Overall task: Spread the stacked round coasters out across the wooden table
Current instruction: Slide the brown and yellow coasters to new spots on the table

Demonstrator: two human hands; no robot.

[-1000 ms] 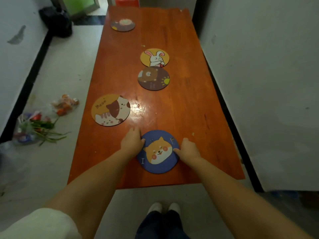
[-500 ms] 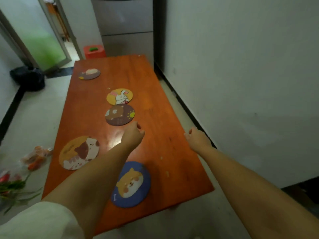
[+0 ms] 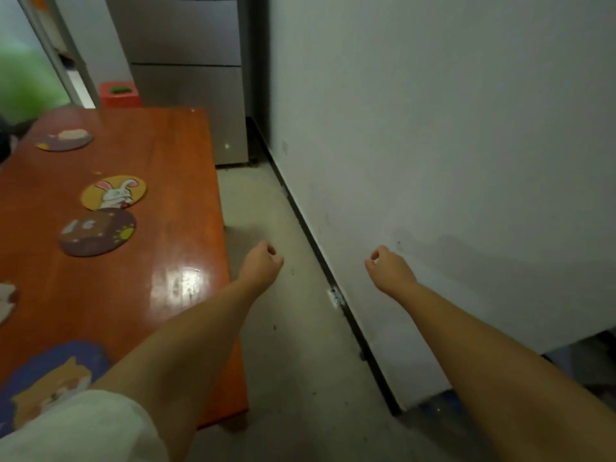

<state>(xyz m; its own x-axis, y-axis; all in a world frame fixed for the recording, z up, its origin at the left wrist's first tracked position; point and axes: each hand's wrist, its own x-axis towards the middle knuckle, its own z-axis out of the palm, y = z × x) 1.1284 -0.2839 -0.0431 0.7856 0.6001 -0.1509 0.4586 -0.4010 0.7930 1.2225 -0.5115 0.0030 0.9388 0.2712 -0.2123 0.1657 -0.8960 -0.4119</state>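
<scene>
Several round coasters lie apart on the wooden table (image 3: 173,181) at the left. The blue dog coaster (image 3: 43,378) is nearest, partly under my left sleeve. Farther back lie the brown bear coaster (image 3: 98,232), the yellow rabbit coaster (image 3: 114,192) and a dark coaster (image 3: 64,140) at the far end. A sliver of the cat coaster (image 3: 6,303) shows at the left edge. My left hand (image 3: 260,265) hangs past the table's right edge, fingers curled, holding nothing. My right hand (image 3: 388,269) is held in front of the white wall, also curled and holding nothing.
A white wall (image 3: 433,145) with a dark skirting strip runs along the right. A grey fridge (image 3: 186,75) stands behind the table, with a red stool (image 3: 120,95) beside it. A strip of pale floor (image 3: 283,328) lies between table and wall.
Both hands left the blue dog coaster and lifted away to the right, off the table. My view swung right toward the wall, so the table now sits at the left.
</scene>
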